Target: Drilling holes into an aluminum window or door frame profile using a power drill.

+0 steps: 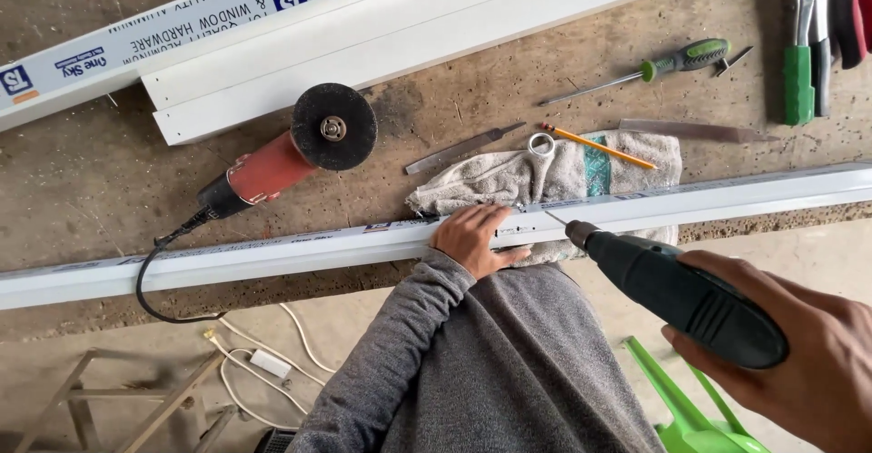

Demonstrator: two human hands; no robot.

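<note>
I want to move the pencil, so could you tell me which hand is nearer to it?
Left. The left hand rests on the rail just below the pencil; the right hand is farther, lower right.

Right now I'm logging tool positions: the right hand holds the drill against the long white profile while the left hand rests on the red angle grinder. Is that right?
Not quite. The head view shows the left hand pressing on the long white profile, not the red angle grinder, which lies untouched behind it. The right hand does hold the drill against the profile.
</note>
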